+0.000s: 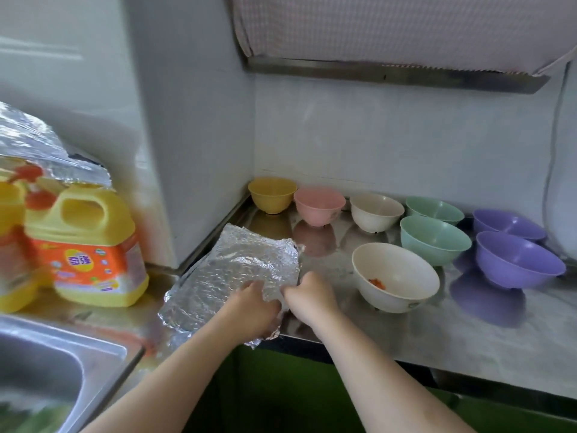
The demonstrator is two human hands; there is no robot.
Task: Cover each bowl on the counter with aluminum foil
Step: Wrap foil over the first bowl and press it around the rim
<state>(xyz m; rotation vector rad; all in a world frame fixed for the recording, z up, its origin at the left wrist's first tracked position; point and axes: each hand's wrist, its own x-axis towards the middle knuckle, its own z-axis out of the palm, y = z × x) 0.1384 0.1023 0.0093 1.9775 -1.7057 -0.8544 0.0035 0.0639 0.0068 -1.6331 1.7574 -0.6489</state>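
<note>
A crumpled sheet of aluminum foil (231, 270) lies on the steel counter (468, 339) near its front edge. My left hand (253, 307) grips the foil's near right corner, and my right hand (307, 295) pinches the foil's right edge beside it. Several uncovered bowls stand to the right: a large cream bowl (395, 276) with orange bits inside is nearest, then a yellow bowl (272, 194), a pink bowl (319, 205), a small cream bowl (376, 211), two green bowls (434, 239) and two purple bowls (518, 260).
Yellow detergent jugs (90, 245) stand at the left with a foil roll and box (46, 151) on top. A steel sink (40, 376) fills the lower left. A wall corner (193, 151) juts out behind the foil. A cable (555, 145) hangs at right.
</note>
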